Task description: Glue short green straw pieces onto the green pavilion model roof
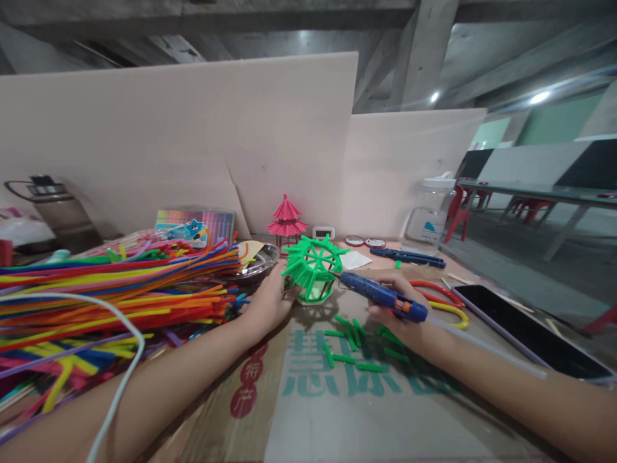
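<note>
A small green pavilion model (308, 260) made of pipe cleaner pieces stands on the cardboard in front of me. Its roof is partly covered with short strips, and open spokes show on the right. My left hand (276, 297) grips the model's left side, its fingertips partly hidden behind it. In my right hand (393, 308) is a blue hot glue gun (383, 294), its nozzle pointing left at the roof's right edge. A clear glue stick (486, 347) trails from its back end. Several cut green pipe cleaner pieces (344, 359) lie below the model.
Bundles of coloured pipe cleaners (120, 276) fill the left side, with a white cable (137, 328) across them. Behind stand a pink pagoda model (286, 218) and a small digital clock (323, 232). To the right are blue-handled pliers (409, 257), a phone (525, 328) and a clear bottle (429, 215).
</note>
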A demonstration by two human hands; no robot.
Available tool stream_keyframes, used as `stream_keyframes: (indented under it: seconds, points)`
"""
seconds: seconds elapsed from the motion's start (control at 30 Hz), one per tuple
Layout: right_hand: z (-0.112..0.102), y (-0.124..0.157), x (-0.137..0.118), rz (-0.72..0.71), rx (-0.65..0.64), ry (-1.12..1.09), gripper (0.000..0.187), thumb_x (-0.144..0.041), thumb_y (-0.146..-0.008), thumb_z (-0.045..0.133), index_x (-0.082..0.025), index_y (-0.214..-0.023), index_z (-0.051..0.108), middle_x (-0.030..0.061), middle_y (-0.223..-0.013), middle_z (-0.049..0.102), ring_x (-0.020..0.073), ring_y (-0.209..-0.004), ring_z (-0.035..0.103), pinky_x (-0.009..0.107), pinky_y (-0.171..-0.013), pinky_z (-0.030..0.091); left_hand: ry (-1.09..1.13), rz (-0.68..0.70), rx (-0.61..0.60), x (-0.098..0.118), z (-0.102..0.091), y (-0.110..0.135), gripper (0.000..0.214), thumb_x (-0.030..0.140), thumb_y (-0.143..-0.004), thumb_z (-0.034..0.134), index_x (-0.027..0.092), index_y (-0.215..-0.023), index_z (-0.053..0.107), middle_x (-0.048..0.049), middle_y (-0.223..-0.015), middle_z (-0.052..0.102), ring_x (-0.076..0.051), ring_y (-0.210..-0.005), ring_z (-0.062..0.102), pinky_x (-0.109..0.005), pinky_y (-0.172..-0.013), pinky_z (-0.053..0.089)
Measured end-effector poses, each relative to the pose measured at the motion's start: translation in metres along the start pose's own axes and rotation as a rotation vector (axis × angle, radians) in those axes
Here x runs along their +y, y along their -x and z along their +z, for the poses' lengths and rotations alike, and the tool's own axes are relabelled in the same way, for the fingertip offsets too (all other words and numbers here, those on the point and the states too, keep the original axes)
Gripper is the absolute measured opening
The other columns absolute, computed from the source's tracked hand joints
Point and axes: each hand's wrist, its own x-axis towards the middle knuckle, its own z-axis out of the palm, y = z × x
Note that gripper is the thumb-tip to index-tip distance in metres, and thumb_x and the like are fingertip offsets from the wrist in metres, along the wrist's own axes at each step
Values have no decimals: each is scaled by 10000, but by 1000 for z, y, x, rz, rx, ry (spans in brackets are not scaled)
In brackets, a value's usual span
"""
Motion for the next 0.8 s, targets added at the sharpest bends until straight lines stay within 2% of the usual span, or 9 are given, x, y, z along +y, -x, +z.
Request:
stream_keyframes:
  seconds: [0.13,0.27,0.8]
  points:
    - [0,-1,-3,0,24,23,325,-458,-813,709,-248,-1026,582,32,-856,718,206,-698,667,311,-619,522,-2,7,3,0,0,1,438,205,-856,540,187,-1294,536,-129,-1259,592,-286,-1175,577,-461,-1069,454]
    - [-1,0,-5,51,-10,21,341,-495,-806,709,-249,-1014,597,18,-793,700,194,-624,643,302,-576,511,10,17,8,1,0,1,437,195,-860,543,191,-1296,531,-122,-1254,602,-274,-1169,588,-442,-1073,457]
    - [1,1,0,43,15,81,337,-511,-811,694,-243,-1001,619,12,-736,689,202,-619,630,297,-554,484,-1,12,8,3,-1,0,435,201,-847,538,188,-1282,548,-127,-1263,600,-284,-1195,581,-449,-1087,451]
